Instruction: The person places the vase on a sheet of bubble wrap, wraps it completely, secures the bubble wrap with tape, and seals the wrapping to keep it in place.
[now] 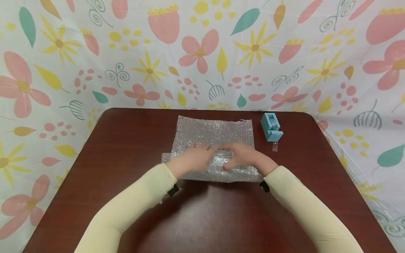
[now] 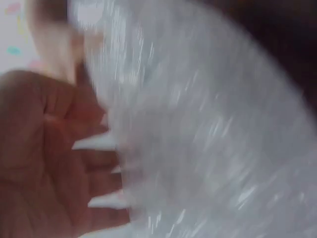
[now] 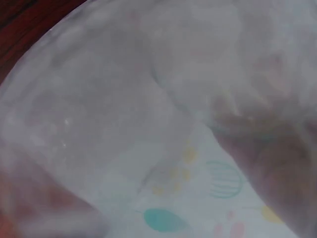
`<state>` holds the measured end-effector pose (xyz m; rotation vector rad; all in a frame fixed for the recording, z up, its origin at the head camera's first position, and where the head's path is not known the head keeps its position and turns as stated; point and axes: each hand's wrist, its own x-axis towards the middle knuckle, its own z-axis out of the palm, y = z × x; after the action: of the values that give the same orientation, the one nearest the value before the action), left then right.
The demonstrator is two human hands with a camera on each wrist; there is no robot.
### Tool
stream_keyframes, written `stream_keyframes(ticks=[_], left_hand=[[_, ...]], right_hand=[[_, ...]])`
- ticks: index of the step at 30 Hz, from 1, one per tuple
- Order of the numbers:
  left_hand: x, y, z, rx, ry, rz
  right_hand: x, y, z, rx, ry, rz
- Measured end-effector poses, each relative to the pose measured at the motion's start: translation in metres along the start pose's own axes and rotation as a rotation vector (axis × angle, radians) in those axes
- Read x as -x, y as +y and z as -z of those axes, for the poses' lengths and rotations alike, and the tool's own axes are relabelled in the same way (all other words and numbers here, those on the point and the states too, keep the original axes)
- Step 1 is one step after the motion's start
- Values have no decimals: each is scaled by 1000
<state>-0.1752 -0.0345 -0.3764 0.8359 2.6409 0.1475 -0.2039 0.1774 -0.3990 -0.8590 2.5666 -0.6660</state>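
Observation:
A clear sheet of bubble wrap [image 1: 215, 131] lies on the table, its near part folded into a raised layer. My left hand [image 1: 194, 160] is over the left side of that fold; in the left wrist view its fingers [image 2: 101, 168] lie fairly straight and spread against the wrap. My right hand [image 1: 242, 156] holds the right side, thumb toward me and fingers arched over the far side. The fingertips of both hands nearly meet at the middle. Whatever may lie inside the fold cannot be made out. Both wrist views are blurred.
A light blue tape dispenser [image 1: 271, 128] stands to the right of the wrap, a short strip of tape [image 1: 275, 147] hanging from its front. The dark brown table [image 1: 205, 218] ends at a flower-patterned curtain [image 1: 202, 52] behind.

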Motion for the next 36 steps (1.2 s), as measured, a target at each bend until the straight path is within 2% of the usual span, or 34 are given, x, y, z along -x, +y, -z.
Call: stream_keyframes(ticks=[3, 6, 12, 16, 18, 22, 27, 32, 36], left_hand=[[12, 16, -19, -145, 159, 2], [17, 22, -38, -255, 288, -25], [7, 11, -64, -444, 476, -3], [1, 2, -73, -507, 571, -18], [-3, -2, -74, -504, 607, -30], [-8, -6, -73, -448, 612, -48], [-14, -8, -68, -360, 543, -71], [-19, -9, -64, -330, 496, -80], [-21, -10, -61, -314, 471, -82]], right_hand=[[0, 1, 0, -11, -22, -20], [1, 4, 0, -36, -29, -40], [2, 3, 1, -46, -22, -54], [-1, 1, 1, -21, -31, -58], [-3, 1, 2, -10, -36, -61], [-7, 0, 4, -3, -47, -68], [-9, 4, 6, -34, -73, -94], [-11, 8, 12, -92, -130, -121], [-16, 10, 15, -95, -157, -112]])
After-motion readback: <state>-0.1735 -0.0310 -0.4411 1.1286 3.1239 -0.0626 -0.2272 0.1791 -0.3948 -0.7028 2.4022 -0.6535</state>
